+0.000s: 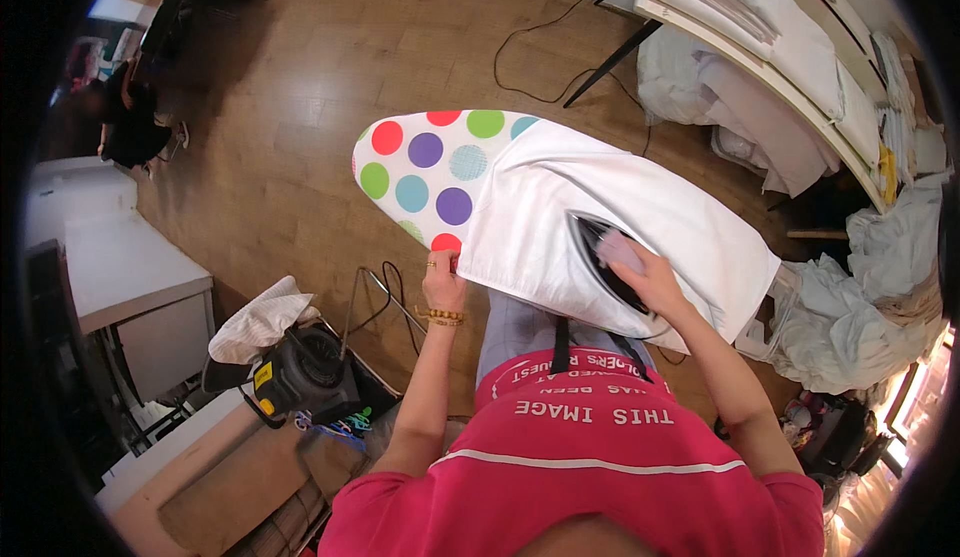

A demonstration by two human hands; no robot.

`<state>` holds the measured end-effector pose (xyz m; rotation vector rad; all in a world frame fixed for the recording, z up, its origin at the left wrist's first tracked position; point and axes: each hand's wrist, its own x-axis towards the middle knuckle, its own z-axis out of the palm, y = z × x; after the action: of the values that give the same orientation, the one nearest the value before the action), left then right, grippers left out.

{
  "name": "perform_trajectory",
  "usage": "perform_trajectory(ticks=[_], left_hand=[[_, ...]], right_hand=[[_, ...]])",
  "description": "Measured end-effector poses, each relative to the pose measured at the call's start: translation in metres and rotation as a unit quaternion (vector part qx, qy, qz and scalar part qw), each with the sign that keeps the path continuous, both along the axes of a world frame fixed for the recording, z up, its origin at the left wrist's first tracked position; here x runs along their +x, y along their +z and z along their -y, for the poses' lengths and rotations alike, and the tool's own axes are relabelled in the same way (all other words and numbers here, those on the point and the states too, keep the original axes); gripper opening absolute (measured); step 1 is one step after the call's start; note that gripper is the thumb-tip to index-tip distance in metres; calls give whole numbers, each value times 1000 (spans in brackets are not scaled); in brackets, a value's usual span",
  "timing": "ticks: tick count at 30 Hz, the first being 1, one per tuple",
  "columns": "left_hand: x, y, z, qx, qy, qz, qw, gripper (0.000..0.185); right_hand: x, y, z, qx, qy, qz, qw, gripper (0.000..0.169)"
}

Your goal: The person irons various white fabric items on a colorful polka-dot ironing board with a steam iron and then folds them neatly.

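Note:
A white cloth lies over most of an ironing board with a polka-dot cover, hanging past its near edge. My right hand is closed around the pinkish handle of a black clothes iron, which rests on the cloth right of its middle, its tip pointing away to the left. There are soft folds beside and beyond the iron. At the cloth's near left corner, my left hand pinches the hem beside a red dot of the cover. Bracelets circle the left wrist.
A black appliance with a cloth on it stands at lower left, near a white counter. A cord crosses the wooden floor to a wall outlet. White cloths fill a table and the right side. Another person is at far left.

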<state>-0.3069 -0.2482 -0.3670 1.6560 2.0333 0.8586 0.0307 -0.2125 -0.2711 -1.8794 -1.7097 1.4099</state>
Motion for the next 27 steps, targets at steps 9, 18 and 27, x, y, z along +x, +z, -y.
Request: perform_trajectory(ticks=[9,18,27], left_hand=[[-19,15,-24,35,-38,-53,997,18],[-33,-12,-33,-24,-112,-66,991,21],[-39,-10,-32,-19,-134,-59,989,16]], right_hand=[[-64,0,-32,-40,113,41,992,57],[-185,6,-84,75,135,13,988,52],[-2,1,24,6,-64,91,994,60]])
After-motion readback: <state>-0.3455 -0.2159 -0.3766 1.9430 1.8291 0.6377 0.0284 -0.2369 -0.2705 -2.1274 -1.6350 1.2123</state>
